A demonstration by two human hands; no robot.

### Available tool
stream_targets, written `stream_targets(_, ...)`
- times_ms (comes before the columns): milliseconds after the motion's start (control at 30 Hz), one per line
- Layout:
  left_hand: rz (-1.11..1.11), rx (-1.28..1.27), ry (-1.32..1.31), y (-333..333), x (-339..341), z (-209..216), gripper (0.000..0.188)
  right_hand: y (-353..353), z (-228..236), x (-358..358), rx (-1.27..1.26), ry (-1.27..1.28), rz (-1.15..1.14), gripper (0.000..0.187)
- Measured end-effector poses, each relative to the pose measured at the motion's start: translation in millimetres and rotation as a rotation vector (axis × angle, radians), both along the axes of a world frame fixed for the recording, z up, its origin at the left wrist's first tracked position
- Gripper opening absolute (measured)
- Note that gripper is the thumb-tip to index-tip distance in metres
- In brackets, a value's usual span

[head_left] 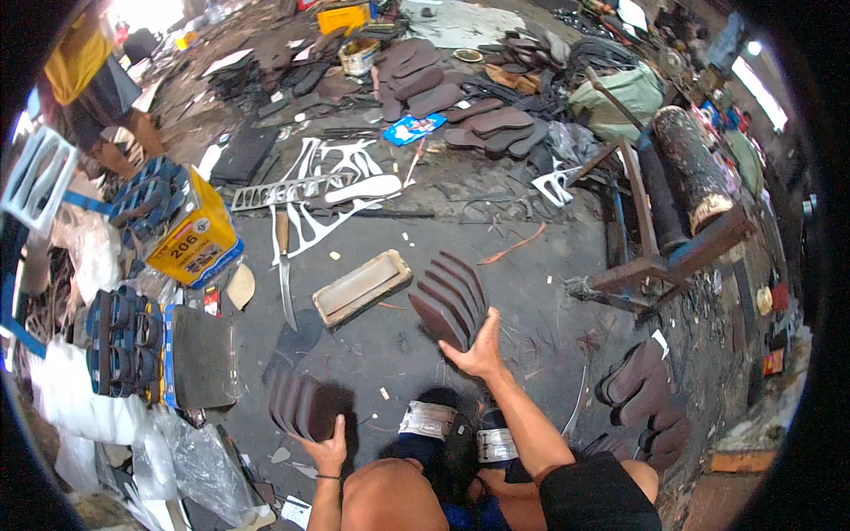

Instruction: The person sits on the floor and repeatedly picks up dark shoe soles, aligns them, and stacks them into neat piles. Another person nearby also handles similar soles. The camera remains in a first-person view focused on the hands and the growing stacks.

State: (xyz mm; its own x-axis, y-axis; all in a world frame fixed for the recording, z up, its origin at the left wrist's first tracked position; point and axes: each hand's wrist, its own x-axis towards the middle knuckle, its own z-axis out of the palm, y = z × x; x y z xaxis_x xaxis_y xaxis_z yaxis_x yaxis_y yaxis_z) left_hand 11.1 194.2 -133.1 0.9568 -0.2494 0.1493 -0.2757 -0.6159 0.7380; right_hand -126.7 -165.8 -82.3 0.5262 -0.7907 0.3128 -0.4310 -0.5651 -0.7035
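Note:
In my right hand (478, 352) is a fanned stack of dark brown shoe soles (453, 296), gripped at their near end with the thumb along one side. My left hand (329, 450), lower and to the left, is closed on another stack of dark brown soles (301, 403), slightly blurred. Between and beyond the two stacks, a sharpening stone in a pale frame (363, 288) lies on the dark floor mat (354, 248). A knife (285, 283) with a wooden handle lies left of the stone, touching neither hand.
White cut-out sheet scraps (305, 208) lie ahead. Loose soles (642, 389) are piled at the right, below a metal stand (655, 257) with a log-like roller. A yellow tin (199, 232) and strapped sandals (124, 343) stand at the left. A curved blade (577, 398) lies near my right forearm.

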Motion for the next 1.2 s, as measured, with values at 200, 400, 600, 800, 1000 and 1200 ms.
stream_targets(200, -0.158, 0.264, -0.006, -13.2, 5.8, 66.9, 0.086, -5.4, 39.7, -2.2, 0.154, 0.559, 0.003, 0.105)
stream_targets(400, -0.169, 0.668, 0.078, 9.4, -3.8, 30.1, 0.088, -21.1, 19.7, -21.5, 0.133, 0.813, -0.080, 0.108)
stream_targets(600, -0.059, 0.175, 0.370, 45.4, 19.9, 43.6, 0.093, 2.9, 40.4, 29.0, 0.491, 0.334, 0.208, 0.122)
stream_targets(800, 0.387, -0.678, 0.962, 102.1, 67.0, 85.4, 0.090, 136.6, 63.5, 163.9, 1.185, 0.250, 0.657, 0.119)
stream_targets(1000, 0.353, -0.642, 0.950, 92.1, 72.1, 47.2, 0.101, 209.7, -7.1, 222.8, 0.951, 0.555, 0.688, 0.117)
stream_targets(1200, 0.307, -0.328, 0.904, 106.3, 75.5, 20.8, 0.082, 202.1, -22.1, 221.0, 0.688, 0.731, 0.722, 0.103)
